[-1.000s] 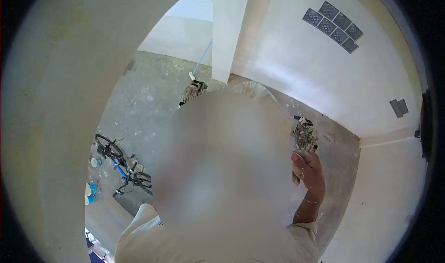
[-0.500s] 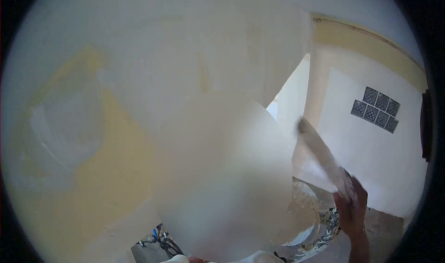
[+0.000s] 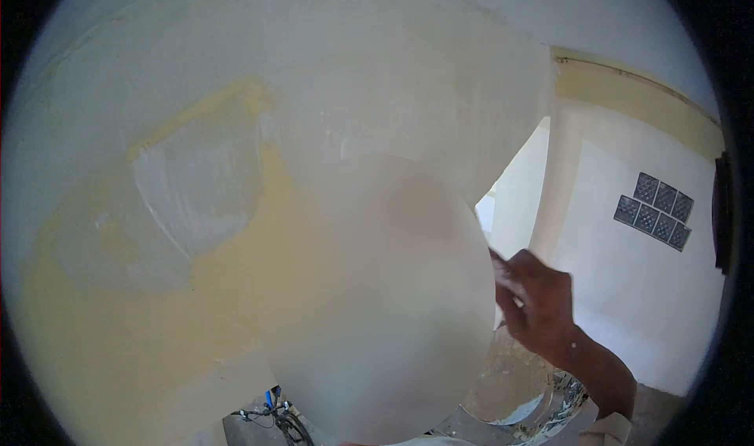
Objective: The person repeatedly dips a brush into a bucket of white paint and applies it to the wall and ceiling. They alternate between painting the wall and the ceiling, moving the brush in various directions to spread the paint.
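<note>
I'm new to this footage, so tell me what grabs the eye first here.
The yellow wall fills the left, with a pale grey-white patch of fresh filler upper left. A large blurred oval covers the centre. At its right edge the right hand is raised, its grip unclear, and a cluster of glass blocks sits in the white wall far right.

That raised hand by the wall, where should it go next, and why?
Probably leftward, onto the wall. The right hand is raised beside it, closed, though what it grips is hidden. A grey-white skimmed patch sits amid bare yellow, so the yellow area beside that patch looks like the next stretch to cover. The left hand is out of view.
</note>
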Available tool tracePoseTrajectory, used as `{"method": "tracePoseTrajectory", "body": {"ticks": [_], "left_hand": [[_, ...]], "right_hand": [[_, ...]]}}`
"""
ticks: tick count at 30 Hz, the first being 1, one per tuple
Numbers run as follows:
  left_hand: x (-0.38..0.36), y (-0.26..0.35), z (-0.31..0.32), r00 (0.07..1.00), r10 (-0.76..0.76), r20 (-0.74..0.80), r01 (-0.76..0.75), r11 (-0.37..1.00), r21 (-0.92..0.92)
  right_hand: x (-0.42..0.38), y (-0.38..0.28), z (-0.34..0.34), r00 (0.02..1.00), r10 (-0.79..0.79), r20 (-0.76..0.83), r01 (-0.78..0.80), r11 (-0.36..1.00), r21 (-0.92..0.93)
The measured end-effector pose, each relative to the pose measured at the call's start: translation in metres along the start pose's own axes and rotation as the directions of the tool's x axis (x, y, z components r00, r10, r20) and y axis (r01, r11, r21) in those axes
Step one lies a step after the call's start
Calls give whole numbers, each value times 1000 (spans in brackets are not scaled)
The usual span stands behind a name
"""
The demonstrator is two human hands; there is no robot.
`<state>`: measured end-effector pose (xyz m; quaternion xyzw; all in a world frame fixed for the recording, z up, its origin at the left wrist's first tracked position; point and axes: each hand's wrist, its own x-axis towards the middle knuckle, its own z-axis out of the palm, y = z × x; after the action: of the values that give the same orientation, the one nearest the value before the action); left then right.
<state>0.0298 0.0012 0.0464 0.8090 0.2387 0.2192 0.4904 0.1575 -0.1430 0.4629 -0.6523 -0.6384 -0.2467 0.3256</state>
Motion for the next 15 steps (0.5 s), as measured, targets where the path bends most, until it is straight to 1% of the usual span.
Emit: {"method": "tracePoseTrajectory", "body": {"ticks": [1,2,3,4,5,6,7,8,9,10,11,12,13,14,15], "left_hand": [[0,2,1,1000,1,-1,-1,1000,-4],[-1,4,1,1000,26,-12,-26,998,-62],[-2,10,-2,999,50,-20,-52,992,-115],[-4,16,-5,999,51,-7,-51,993,-111],[-8,29,-10,1000,-13,1,14,995,-98],[-8,37,-12,997,-76,4,76,993,-86],[-7,39,-11,997,-75,11,75,994,-85],[-7,40,-10,997,-79,-23,77,994,-76],[-8,40,-10,995,-84,-57,81,995,-66],[-8,38,-9,995,-85,-54,81,995,-62],[-7,34,-7,997,-50,-63,48,998,-32],[-6,31,-6,997,-16,-72,16,1000,-5],[-7,31,-7,997,-15,-73,15,1000,-10],[-8,30,-8,998,31,-48,-33,999,-41],[-7,30,-10,996,82,-30,-84,994,-73]], "right_hand": [[3,0,-4,996,12,-94,-7,999,50],[8,0,-11,981,35,-188,-16,995,102],[20,-3,-20,964,135,-229,-91,977,192],[34,1,-26,951,102,-291,-43,978,202],[54,-4,-34,904,-8,-428,74,988,138],[72,-5,-40,882,-41,-469,80,995,64],[89,-10,-49,877,-31,-480,59,997,44],[102,-11,-54,876,-25,-482,53,998,44],[113,-11,-59,869,-99,-486,89,995,-44],[117,-11,-61,859,-174,-482,125,983,-133],[117,-6,-53,873,-209,-442,161,976,-144],[107,-8,-45,898,-212,-386,157,973,-167],[89,-14,-36,920,-214,-327,157,969,-190],[70,-16,-26,961,-168,-220,152,984,-90],[48,-21,-20,996,-85,-22,83,993,-79]]}}
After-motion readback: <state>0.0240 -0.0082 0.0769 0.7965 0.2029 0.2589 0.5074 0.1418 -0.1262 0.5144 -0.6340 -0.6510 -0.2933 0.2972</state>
